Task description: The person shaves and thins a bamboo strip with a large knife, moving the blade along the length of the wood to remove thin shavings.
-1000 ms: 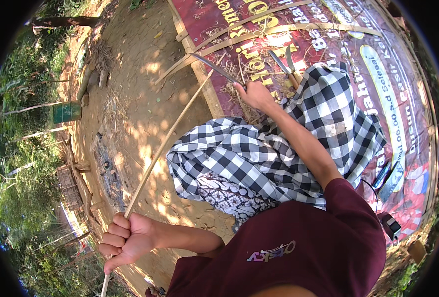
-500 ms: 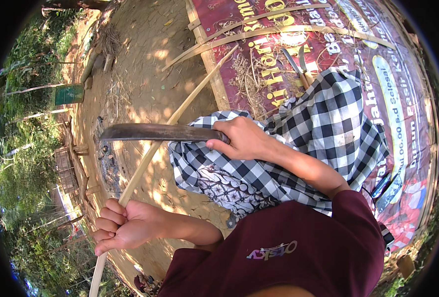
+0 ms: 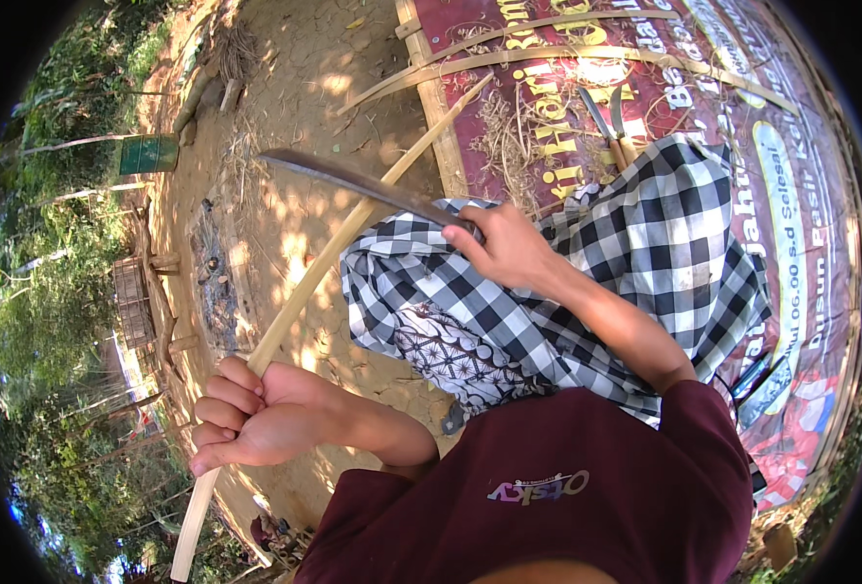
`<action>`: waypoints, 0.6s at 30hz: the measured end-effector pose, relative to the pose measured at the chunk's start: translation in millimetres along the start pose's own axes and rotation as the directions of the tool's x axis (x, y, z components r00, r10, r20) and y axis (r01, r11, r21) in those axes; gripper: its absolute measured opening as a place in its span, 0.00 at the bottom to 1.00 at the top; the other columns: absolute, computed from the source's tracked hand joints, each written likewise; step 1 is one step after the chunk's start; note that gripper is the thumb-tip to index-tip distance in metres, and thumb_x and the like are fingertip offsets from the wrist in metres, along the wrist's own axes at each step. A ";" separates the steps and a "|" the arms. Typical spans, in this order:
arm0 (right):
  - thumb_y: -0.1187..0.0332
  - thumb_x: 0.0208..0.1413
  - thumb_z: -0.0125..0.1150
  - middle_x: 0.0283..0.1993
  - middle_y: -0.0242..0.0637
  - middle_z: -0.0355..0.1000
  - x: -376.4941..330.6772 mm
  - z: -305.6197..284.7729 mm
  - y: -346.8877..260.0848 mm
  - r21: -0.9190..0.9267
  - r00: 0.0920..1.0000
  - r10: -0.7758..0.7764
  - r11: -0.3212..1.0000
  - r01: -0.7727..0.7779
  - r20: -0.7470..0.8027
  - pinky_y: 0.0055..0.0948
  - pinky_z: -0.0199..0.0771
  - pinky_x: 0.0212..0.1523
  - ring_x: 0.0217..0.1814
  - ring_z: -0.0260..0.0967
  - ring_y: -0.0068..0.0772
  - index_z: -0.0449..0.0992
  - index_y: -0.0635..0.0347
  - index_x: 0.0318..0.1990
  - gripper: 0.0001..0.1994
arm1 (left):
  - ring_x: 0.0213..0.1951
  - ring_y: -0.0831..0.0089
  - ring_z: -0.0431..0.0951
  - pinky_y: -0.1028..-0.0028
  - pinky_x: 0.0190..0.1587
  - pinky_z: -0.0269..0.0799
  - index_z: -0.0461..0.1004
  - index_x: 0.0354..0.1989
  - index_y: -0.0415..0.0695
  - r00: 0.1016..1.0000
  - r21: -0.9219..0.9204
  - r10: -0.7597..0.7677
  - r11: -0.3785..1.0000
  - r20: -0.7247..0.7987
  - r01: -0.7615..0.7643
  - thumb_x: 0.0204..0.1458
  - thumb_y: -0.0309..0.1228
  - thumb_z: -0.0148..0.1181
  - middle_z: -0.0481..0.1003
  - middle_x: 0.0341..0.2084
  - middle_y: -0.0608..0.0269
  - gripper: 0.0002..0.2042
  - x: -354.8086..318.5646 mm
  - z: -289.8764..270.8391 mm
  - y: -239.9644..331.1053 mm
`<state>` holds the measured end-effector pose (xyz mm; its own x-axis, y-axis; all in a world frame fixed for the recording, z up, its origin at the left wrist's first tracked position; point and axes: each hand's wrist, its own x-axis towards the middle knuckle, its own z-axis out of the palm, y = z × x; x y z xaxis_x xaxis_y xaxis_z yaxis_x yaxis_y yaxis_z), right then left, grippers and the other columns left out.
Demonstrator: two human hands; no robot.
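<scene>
The left hand (image 3: pixel 270 419) is closed in a fist around a pale strip (image 3: pixel 319 273), which slants up from the lower left to the mat's edge. The right hand (image 3: pixel 509 248) grips a knife (image 3: pixel 339 177), its blade crossing the strip; contact is unclear. Shavings (image 3: pixel 511 146) lie on the red mat (image 3: pixel 465 122).

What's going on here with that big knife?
A person holds a long pale strip in the left hand and the big knife in the right hand. The knife crosses over the strip, though I can't tell whether they touch. A checked cloth covers the person's legs. Two other blades and curly shavings lie on a printed sheet.
</scene>
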<state>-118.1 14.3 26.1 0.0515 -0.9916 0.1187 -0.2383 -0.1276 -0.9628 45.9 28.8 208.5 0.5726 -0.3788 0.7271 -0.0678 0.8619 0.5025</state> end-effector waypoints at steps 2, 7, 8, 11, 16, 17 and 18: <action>0.46 0.57 0.55 0.15 0.47 0.69 -8.7 9.4 -11.3 -0.063 0.974 -0.226 0.972 0.226 0.011 0.44 0.71 0.24 0.20 0.71 0.52 0.76 0.63 0.30 0.24 | 0.19 0.79 0.38 0.76 0.23 0.37 0.43 0.19 0.52 1.000 0.014 0.016 1.000 -0.020 -0.016 0.65 0.52 0.37 0.41 0.16 0.74 0.25 -6.6 8.0 5.3; 0.44 0.54 0.57 0.15 0.46 0.69 -12.4 16.7 -16.9 -0.141 0.917 -0.398 0.909 0.393 -0.006 0.44 0.71 0.23 0.20 0.72 0.51 0.76 0.62 0.31 0.25 | 0.19 0.80 0.38 0.76 0.22 0.36 0.44 0.19 0.53 0.999 0.018 0.024 1.000 0.026 -0.025 0.65 0.53 0.37 0.41 0.16 0.75 0.25 -12.3 4.2 9.5; 0.44 0.55 0.57 0.16 0.47 0.69 -7.0 17.9 -0.4 -0.139 0.930 -0.364 0.925 0.355 -0.049 0.45 0.71 0.24 0.20 0.72 0.51 0.76 0.62 0.32 0.25 | 0.18 0.80 0.38 0.76 0.22 0.36 0.44 0.19 0.53 0.999 0.007 0.023 1.000 0.039 -0.023 0.65 0.53 0.37 0.41 0.16 0.75 0.25 -11.9 3.1 9.3; 0.46 0.58 0.53 0.18 0.51 0.71 14.4 12.8 58.4 -0.060 0.978 0.065 0.995 -0.078 -0.197 0.46 0.73 0.27 0.23 0.73 0.55 0.79 0.66 0.34 0.26 | 0.18 0.80 0.38 0.76 0.22 0.36 0.44 0.19 0.53 1.000 -0.055 -0.018 0.998 0.001 0.018 0.65 0.53 0.37 0.41 0.15 0.75 0.25 -9.1 7.8 5.3; 0.46 0.60 0.49 0.19 0.55 0.71 24.8 -17.1 70.6 -0.058 0.934 0.293 0.949 -0.310 -0.206 0.48 0.73 0.32 0.25 0.73 0.57 0.78 0.69 0.34 0.28 | 0.18 0.80 0.37 0.77 0.22 0.36 0.45 0.19 0.53 1.000 -0.006 0.014 1.000 0.021 -0.014 0.65 0.53 0.37 0.41 0.15 0.75 0.25 -8.5 3.7 4.4; 0.47 0.60 0.50 0.19 0.54 0.71 22.8 -15.3 65.6 -0.084 0.956 0.237 0.963 -0.255 -0.175 0.48 0.73 0.31 0.25 0.73 0.57 0.78 0.69 0.33 0.28 | 0.18 0.80 0.37 0.77 0.22 0.36 0.45 0.19 0.53 0.999 -0.013 0.024 1.000 0.027 -0.024 0.65 0.53 0.37 0.41 0.15 0.75 0.25 -11.1 4.5 6.0; 0.47 0.60 0.51 0.18 0.54 0.71 19.4 -12.2 44.3 -0.114 0.974 0.182 0.974 -0.197 -0.132 0.48 0.73 0.31 0.25 0.73 0.57 0.78 0.69 0.33 0.27 | 0.18 0.80 0.38 0.77 0.22 0.36 0.46 0.19 0.53 0.998 0.042 0.067 0.997 -0.008 -0.067 0.65 0.53 0.37 0.42 0.15 0.75 0.25 -14.0 4.8 7.7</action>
<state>-139.4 -10.9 -11.2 -0.1212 -0.9923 -0.0272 -0.3528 0.0687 -0.9332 33.4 39.2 204.4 0.5733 -0.3172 0.7554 -0.1406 0.8702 0.4721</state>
